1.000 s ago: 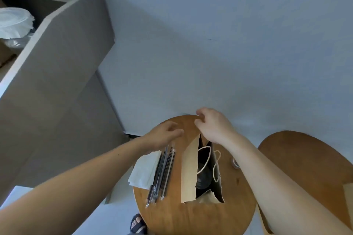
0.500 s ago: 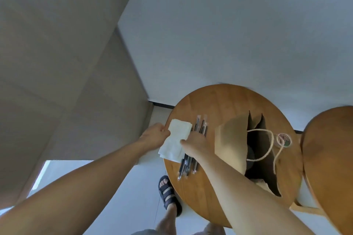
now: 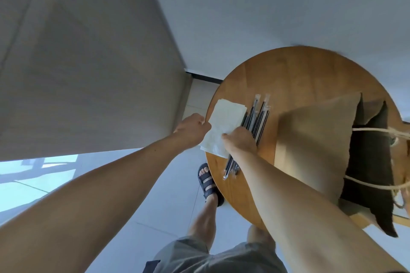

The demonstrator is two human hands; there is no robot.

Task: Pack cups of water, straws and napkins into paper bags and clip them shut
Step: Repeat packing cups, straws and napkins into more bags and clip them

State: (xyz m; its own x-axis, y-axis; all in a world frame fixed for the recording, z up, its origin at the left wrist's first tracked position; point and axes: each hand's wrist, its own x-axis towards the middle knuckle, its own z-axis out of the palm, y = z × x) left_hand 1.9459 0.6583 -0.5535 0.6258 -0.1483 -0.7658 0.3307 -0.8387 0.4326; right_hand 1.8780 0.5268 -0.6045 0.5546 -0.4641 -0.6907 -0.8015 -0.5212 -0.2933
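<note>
Peeling one sheet from the napkin stack [image 3: 224, 117] is judged to be the step in hand. Several sheets could be lifted together, or the whole stack dragged off, since its near corner is seen overhanging the rim of the round table [image 3: 299, 68]. The wrapped straws [image 3: 258, 117], lying just beside the stack, could be swept out of line by the right hand [image 3: 240, 143], which is laid across their middle. The stack's left edge is met by the left hand [image 3: 193, 128], whose curled fingers and thumb appear closed in a pinch on it. The right thumb is pressed on the stack's near part. The right fingers are curled under, and whether paper or a straw is gripped cannot be told. The open paper bag [image 3: 315, 139] is set to the right of the straws, apart from both hands.
</note>
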